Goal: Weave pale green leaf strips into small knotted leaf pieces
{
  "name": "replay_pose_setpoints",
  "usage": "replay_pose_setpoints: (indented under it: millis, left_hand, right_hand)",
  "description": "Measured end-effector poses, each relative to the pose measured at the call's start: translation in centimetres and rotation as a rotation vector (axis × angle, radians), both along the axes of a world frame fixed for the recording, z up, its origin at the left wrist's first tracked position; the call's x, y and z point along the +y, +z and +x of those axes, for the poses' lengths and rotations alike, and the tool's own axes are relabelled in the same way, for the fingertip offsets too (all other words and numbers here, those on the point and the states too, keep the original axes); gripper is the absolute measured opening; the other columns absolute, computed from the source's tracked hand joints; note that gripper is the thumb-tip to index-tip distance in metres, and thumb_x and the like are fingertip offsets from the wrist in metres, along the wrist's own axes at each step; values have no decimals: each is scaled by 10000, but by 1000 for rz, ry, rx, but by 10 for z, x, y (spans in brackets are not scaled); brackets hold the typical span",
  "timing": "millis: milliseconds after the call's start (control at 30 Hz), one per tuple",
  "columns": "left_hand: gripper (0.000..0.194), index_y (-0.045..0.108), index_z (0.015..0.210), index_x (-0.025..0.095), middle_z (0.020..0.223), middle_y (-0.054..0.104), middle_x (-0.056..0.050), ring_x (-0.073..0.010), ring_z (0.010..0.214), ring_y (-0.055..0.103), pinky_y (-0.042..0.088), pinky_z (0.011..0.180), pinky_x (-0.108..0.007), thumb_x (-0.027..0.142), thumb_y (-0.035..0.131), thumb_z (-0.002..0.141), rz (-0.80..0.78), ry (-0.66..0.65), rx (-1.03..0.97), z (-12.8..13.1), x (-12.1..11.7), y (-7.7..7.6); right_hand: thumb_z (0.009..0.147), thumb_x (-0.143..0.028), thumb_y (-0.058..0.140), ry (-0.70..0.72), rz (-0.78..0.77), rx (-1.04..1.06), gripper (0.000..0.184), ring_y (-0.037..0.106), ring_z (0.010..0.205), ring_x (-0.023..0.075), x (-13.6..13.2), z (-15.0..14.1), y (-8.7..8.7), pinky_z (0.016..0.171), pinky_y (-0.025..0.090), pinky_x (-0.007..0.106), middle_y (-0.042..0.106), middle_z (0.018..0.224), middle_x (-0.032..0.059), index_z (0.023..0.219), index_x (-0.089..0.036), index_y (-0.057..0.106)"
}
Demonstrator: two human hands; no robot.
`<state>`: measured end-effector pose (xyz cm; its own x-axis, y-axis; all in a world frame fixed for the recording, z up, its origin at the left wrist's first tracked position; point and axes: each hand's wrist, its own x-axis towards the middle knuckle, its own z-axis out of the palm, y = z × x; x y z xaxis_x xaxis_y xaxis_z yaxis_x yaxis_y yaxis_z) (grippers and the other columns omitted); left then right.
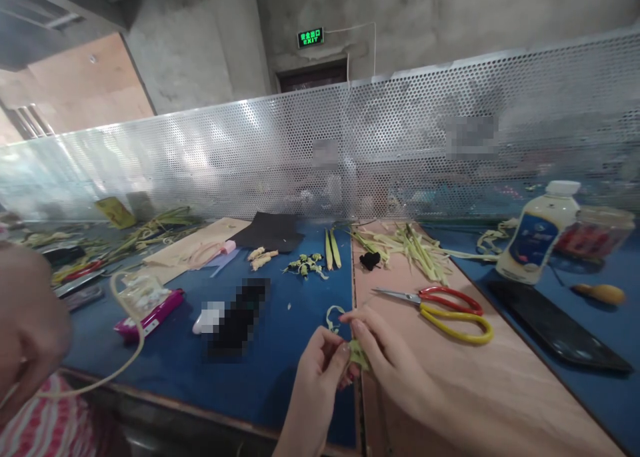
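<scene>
My left hand (pixel 320 370) and my right hand (pixel 383 353) meet low in the middle of the view, both pinched on a thin green leaf strip (pixel 356 351). One end of the strip curls up in a loop just above my fingers. The hands hover over the seam between the blue table top (pixel 280 350) and a brown board (pixel 450 383). Red and yellow scissors (pixel 440 307) lie on the board just right of my right hand.
A pile of green leaf strips (pixel 410 243) lies at the board's far end, small woven pieces (pixel 306 265) on the blue. A white bottle (pixel 537 233), black tray (pixel 555 327), pink box (pixel 150 313) and perforated metal screen (pixel 350 150) surround them. Another person's arm (pixel 27 323) is at left.
</scene>
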<state>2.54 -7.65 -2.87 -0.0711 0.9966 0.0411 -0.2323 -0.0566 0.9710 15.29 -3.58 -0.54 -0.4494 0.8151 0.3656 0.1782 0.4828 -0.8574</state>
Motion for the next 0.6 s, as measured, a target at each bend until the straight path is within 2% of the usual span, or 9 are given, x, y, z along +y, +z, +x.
replay_pose_setpoints:
  millis: [67, 267, 467, 600]
  left_hand:
    - [308, 420, 720, 168, 559, 485, 52, -52, 487, 391, 275, 479, -183, 435, 548, 804, 6, 22, 52, 0, -1, -1]
    - [267, 427, 778, 177, 595, 459, 49, -75, 532, 412, 314, 521, -203, 430, 450, 861, 40, 110, 231, 1, -4, -2]
    - [291, 405, 808, 190, 571, 420, 50, -99, 536, 418, 330, 543, -223, 462, 342, 890, 77, 271, 366, 3, -5, -3]
    - [309, 394, 812, 193, 567, 403, 53, -93, 526, 402, 329, 534, -214, 489, 339, 882, 78, 331, 343, 4, -4, -2]
  right_hand:
    - [938, -358, 328, -34, 54, -14, 276, 550, 841, 143, 1, -1, -1, 780, 417, 250, 574, 861, 14, 921, -208, 558]
    - [939, -369, 321, -129, 43, 49, 332, 568, 737, 125, 3, 1, -2, 687, 438, 215, 566, 761, 2, 873, -195, 595]
    - [901, -316, 433, -156, 149, 24, 241, 555, 698, 114, 6, 5, 4, 604, 439, 191, 597, 804, 11, 984, -199, 628]
    - [890, -270, 452, -200, 237, 29, 225, 559, 730, 122, 7, 9, 8, 661, 450, 200, 608, 794, 15, 984, -189, 640]
